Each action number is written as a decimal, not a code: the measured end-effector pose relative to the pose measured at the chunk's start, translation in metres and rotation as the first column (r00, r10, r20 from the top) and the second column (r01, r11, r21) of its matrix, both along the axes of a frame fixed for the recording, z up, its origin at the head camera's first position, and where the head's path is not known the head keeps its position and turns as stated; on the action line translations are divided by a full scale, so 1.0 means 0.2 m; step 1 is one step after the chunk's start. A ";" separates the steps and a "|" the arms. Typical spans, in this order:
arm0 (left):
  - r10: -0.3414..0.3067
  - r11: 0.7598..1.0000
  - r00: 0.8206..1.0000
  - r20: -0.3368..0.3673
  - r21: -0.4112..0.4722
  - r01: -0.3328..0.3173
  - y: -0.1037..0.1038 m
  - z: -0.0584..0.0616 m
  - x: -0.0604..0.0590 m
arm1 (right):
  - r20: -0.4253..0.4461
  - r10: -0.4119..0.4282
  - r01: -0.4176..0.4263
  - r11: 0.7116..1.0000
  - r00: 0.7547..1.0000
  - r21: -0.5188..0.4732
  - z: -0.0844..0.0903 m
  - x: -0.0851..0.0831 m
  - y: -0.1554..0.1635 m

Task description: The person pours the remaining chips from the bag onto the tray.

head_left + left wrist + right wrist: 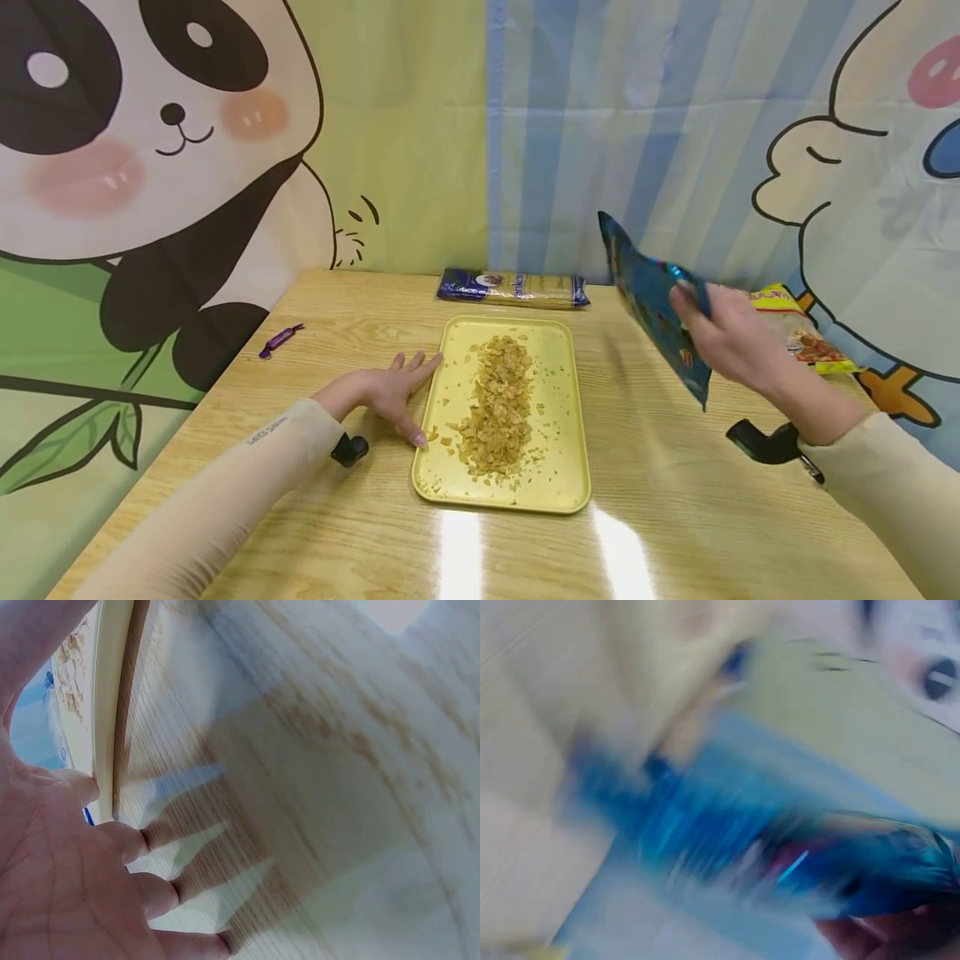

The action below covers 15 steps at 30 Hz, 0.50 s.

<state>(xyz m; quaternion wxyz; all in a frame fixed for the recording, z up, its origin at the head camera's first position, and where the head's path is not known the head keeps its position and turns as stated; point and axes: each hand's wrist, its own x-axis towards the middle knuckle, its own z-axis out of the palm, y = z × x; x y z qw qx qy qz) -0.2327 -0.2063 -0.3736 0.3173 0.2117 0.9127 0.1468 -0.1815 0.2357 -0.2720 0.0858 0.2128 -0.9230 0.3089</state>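
A yellow tray (558,467) lies on the wooden table, with a long heap of crushed golden chips (497,408) and scattered crumbs along its middle. My left hand (392,395) is spread at the tray's left edge, thumb and a fingertip right at the rim. The left wrist view shows the other fingers reaching down to the tabletop. To the right of the tray, my right hand (738,337) grips a blue foil chip bag (651,296) above the table. That bag (727,825) is motion-blurred in the right wrist view, and its opening is hidden.
A blue-ended pack of spaghetti (517,289) lies behind the tray. At the left is a purple wrapped candy (281,341). A yellow and red food bag (810,333) sits at the right, partly behind the right hand. Printed curtains (570,142) hang along the table's back edge.
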 end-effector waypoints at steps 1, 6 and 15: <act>0.000 1.000 1.000 0.002 0.000 0.000 0.00 0.00 0.00 | -0.034 0.025 -0.021 0.991 0.999 0.131 -0.05 -0.01 0.01; -0.010 1.000 1.000 -0.004 0.008 0.010 0.01 -0.01 0.00 | -0.013 0.163 -0.125 0.802 0.987 0.585 -0.37 0.00 0.07; -0.005 1.000 1.000 0.005 0.023 0.005 0.00 0.00 0.00 | 0.076 0.148 -0.164 0.784 0.986 0.599 -0.57 0.05 0.08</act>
